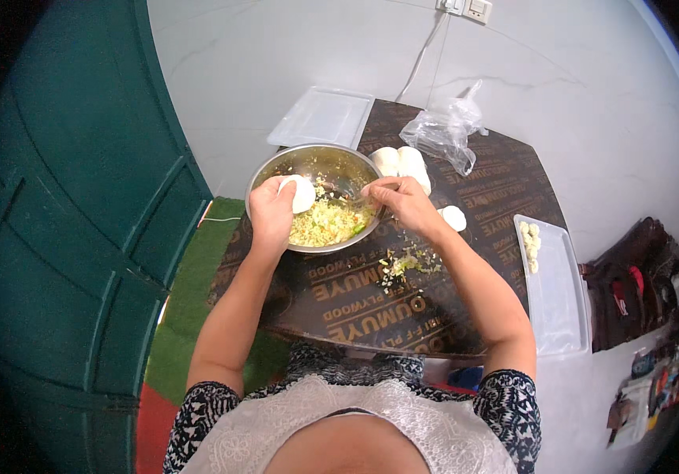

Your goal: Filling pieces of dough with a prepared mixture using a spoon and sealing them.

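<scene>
My left hand (273,213) is closed on a round white dumpling wrapper (301,194), held above the left side of a steel mixing bowl (264,167). Chopped green and yellow vegetable filling (324,225) lies in the bowl. Over the bowl's right rim, my right hand (404,204) has its thumb and fingers pinched together. Whatever sits in that pinch is too small to make out. Thick stacks of dumpling wrappers (412,167) stand behind the right hand, and loose white wrappers (454,218) lie by its wrist.
Scraps of filling (409,267) are scattered on the dark printed tabletop (371,316). A clear plastic bag (446,130) lies at the back. One translucent tray (322,114) sits at the back left. Another tray (557,292), with small dumplings (531,246), is at the right edge.
</scene>
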{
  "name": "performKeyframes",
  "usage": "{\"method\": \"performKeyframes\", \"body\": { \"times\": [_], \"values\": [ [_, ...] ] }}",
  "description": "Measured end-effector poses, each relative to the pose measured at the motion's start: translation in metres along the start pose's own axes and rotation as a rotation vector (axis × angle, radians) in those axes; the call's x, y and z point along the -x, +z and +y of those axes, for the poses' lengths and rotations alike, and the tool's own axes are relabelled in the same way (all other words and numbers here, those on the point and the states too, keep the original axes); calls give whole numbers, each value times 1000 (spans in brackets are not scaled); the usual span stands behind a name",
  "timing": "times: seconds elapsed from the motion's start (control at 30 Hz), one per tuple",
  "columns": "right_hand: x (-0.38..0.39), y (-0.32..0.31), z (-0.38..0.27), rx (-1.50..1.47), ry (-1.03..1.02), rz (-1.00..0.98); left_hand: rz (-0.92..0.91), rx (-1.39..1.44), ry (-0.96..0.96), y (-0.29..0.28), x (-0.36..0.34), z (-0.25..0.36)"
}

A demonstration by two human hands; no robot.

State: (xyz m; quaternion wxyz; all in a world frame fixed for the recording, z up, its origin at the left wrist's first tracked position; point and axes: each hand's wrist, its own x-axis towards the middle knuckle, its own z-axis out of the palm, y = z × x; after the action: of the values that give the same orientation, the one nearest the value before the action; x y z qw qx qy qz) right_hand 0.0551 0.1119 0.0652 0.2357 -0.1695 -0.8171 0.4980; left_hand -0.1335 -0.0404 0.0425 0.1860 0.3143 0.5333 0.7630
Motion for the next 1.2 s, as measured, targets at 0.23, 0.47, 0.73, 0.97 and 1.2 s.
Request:
{"method": "performKeyframes", "body": {
  "times": [0.23, 0.47, 0.73, 0.97, 1.2],
  "values": [
    [12, -5, -4, -388, 181, 214, 32, -69, -53, 2, -4, 4],
    [19, -12, 3, -786, 317, 400, 7, 2, -272, 2, -7, 16],
    [27, 4, -43, -486, 57, 399, -28, 337, -506, 18, -4, 18],
    [45, 24, -33, 277, -647, 246, -39, 564, -563, 23, -2, 14],
    [46, 34, -30, 598, -910, 65, -75, 646, -586, 18, 0, 17]
  ]
}}
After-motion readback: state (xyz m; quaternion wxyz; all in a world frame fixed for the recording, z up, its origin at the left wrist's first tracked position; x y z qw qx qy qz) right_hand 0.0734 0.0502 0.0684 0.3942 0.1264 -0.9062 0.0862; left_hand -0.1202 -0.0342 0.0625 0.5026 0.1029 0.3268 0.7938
